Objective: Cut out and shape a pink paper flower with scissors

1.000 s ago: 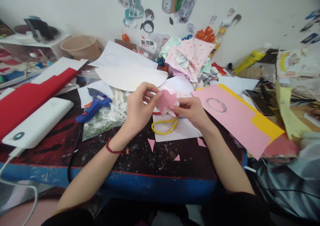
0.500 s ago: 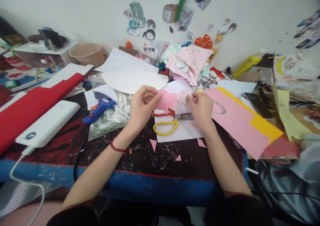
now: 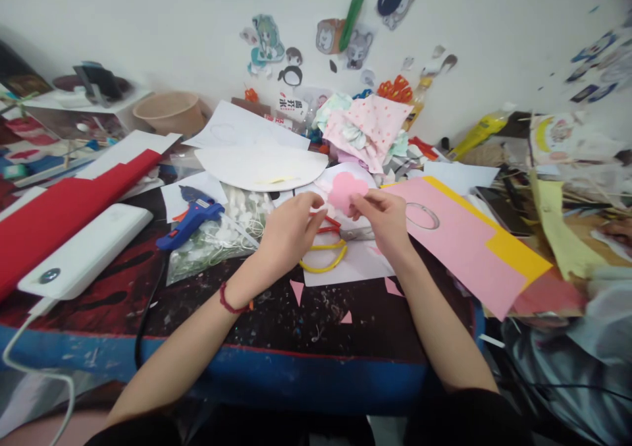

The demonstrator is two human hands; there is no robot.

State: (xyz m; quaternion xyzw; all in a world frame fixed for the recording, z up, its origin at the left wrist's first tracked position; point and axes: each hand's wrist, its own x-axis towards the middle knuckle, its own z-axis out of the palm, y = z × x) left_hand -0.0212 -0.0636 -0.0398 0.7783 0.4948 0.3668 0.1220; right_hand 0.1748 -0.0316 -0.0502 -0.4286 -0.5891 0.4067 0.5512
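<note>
A pink paper flower (image 3: 344,192) with rounded petals is pinched at its lower right edge by my right hand (image 3: 386,221). To its left is my left hand (image 3: 292,227), fingers curled and thumb held a little apart from the forefinger, with nothing clearly held. Scissors (image 3: 323,259) with one yellow and one red handle loop lie beneath both hands, partly hidden by them, on white paper (image 3: 355,271). Small pink paper scraps (image 3: 297,292) are scattered on the dark tabletop (image 3: 276,331) in front.
Left of my hands are a blue glue gun (image 3: 191,223), a white power bank (image 3: 89,250) and red sheets (image 3: 74,202). Pink paper (image 3: 459,242) with a metal ring (image 3: 422,215) lies right. Behind are white card (image 3: 261,166) and patterned cloth (image 3: 375,126).
The pink flower has passed from my left hand to my right hand. My left fingers have come away from it and dropped slightly. The view has shifted a little.
</note>
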